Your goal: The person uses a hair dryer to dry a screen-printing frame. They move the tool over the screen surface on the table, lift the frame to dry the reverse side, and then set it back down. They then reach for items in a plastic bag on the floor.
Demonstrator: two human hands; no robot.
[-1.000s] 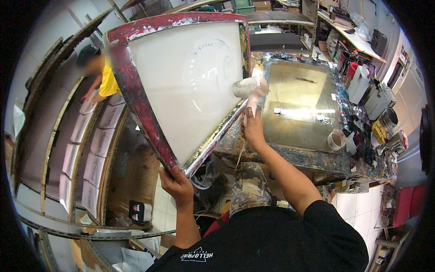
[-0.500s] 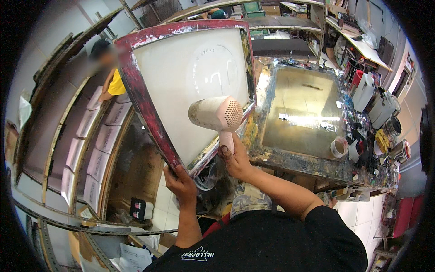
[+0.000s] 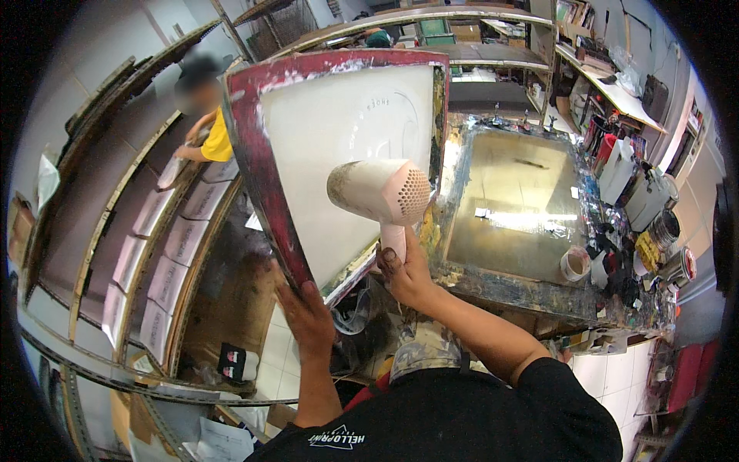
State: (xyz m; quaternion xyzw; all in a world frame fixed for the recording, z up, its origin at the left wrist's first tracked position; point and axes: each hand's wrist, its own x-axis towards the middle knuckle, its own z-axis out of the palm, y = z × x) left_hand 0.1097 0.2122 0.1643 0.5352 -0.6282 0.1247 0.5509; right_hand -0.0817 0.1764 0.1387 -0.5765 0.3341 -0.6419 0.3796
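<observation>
My right hand is wrapped round the handle of a pale pink hair dryer. The dryer's stained barrel points left across a screen printing frame, and its perforated back end faces right. The frame is tilted, with dark red, paint-smeared sides around a whitish mesh. A faint curved design shows on the mesh's upper right. At the frame's lower corner is my left hand, fingers stretched out and slightly blurred along the red side, thumb beside the corner. How firmly it touches the frame is hard to tell.
On the right stands a paint-stained worktable with a glossy glass-like panel. A small tub, cans and jugs crowd its right side. To the left, racks hold white printed panels; a person in a yellow shirt reaches there.
My left hand has loosened from the frame's corner, its fingers now extended. The frame and dryer have shifted slightly right in view. The person in yellow now reaches to the rack.
</observation>
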